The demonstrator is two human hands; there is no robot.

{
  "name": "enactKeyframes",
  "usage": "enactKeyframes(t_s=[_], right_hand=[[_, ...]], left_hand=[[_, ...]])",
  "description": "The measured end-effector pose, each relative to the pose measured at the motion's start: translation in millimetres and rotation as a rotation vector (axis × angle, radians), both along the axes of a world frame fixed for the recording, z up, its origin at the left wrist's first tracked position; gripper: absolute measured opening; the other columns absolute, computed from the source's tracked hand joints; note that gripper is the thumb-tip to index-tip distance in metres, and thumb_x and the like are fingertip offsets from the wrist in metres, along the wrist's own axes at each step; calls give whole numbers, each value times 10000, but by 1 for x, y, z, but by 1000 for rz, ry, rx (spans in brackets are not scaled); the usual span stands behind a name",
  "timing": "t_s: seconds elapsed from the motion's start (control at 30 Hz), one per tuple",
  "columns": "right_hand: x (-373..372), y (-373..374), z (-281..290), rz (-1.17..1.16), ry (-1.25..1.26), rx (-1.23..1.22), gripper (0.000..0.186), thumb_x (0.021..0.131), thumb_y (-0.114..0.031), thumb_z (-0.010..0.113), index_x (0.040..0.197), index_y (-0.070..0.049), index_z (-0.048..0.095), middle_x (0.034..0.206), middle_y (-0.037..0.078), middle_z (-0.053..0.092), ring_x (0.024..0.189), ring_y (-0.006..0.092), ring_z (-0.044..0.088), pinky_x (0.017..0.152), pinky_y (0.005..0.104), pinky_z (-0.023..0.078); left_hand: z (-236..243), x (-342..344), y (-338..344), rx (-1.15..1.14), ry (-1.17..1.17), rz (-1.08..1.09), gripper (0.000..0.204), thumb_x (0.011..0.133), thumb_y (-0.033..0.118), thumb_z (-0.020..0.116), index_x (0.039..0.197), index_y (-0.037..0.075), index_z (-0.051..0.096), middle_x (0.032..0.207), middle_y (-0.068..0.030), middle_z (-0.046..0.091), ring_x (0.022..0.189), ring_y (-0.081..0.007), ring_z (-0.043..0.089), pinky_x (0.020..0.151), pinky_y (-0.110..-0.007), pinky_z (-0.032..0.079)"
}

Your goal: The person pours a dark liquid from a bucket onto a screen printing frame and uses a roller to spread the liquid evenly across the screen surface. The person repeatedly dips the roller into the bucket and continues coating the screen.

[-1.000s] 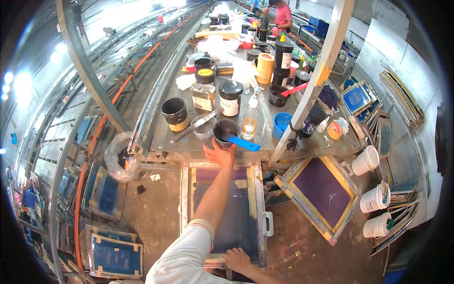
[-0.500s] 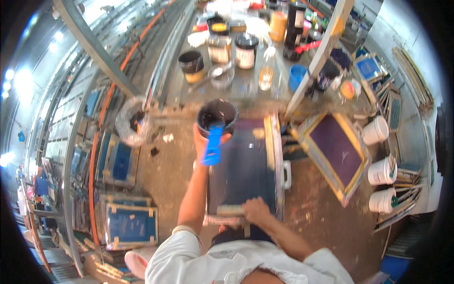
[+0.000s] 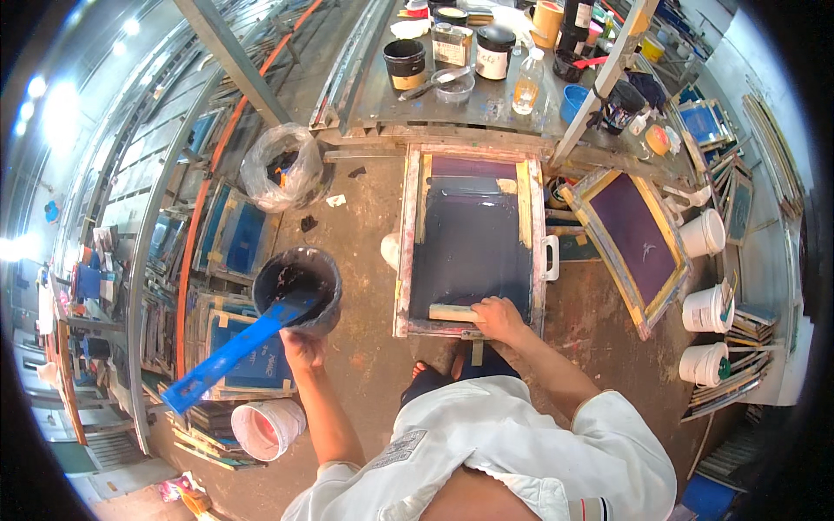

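My left hand (image 3: 304, 350) grips a black tub (image 3: 326, 314) from below, off to the left of the screen frame. Dark ink coats the tub's inside, and a blue spatula (image 3: 228, 352) leans out over its rim. In front of me a screen printing frame (image 3: 536, 247) with dark mesh stands tilted between my body and the table. My right hand (image 3: 501, 318) is closed on the right end of a squeegee (image 3: 453, 313), which lies across the lower mesh. A dark ink film covers much of that mesh.
The table (image 3: 373, 102) beyond holds ink tubs, a clear bottle (image 3: 527, 82) and a shallow clear bowl (image 3: 453, 87). Another screen (image 3: 630, 234) leans at right beside white buckets (image 3: 708, 310). A plastic bag (image 3: 282, 169) and a pinkish bucket (image 3: 268, 430) stand at left.
My left hand has carried the tub and spatula from above the screen toward the lower left. My right hand stays at the screen's lower end with the squeegee. The view has shifted.
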State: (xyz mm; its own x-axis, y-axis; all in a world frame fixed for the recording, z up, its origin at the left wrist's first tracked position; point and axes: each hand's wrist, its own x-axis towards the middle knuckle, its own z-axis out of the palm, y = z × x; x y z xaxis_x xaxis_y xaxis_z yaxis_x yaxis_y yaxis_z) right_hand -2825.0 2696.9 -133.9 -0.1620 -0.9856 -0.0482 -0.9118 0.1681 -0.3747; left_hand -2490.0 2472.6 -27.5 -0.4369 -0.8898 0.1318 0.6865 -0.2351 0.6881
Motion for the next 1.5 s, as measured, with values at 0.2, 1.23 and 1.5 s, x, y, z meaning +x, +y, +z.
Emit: enactKeyframes(t_s=[0.2, 1.23, 1.5], right_hand=[[-4, 6, 18, -44, -117, 79, 228, 819, -241, 661, 992, -93, 676, 852, 150, 700, 825, 368, 688, 734, 491, 548], [-128, -252, -23, -226, 322, -327, 311, 786, -130, 695, 1096, -122, 684, 1050, 89, 683, 1000, 334, 621, 890, 442, 501], [-101, -232, -24, 21, 257, -251, 330, 744, -28, 660, 1058, -125, 688, 1026, 53, 685, 983, 288, 617, 848, 407, 494]], left_hand=[[-3, 11, 70, 183, 254, 74, 862, 788, 568, 728, 1496, 238, 363, 1557, -105, 346, 1406, -439, 324, 1025, -743, 318], [-121, 59, 1, 624, 411, 97, 609, 910, 476, 598, 1403, 127, 517, 1448, -175, 499, 1360, -486, 393, 1134, -681, 234], [-145, 69, 11, 740, 390, 220, 572, 926, 459, 589, 1383, 120, 535, 1429, -180, 517, 1344, -500, 407, 1118, -685, 263]])
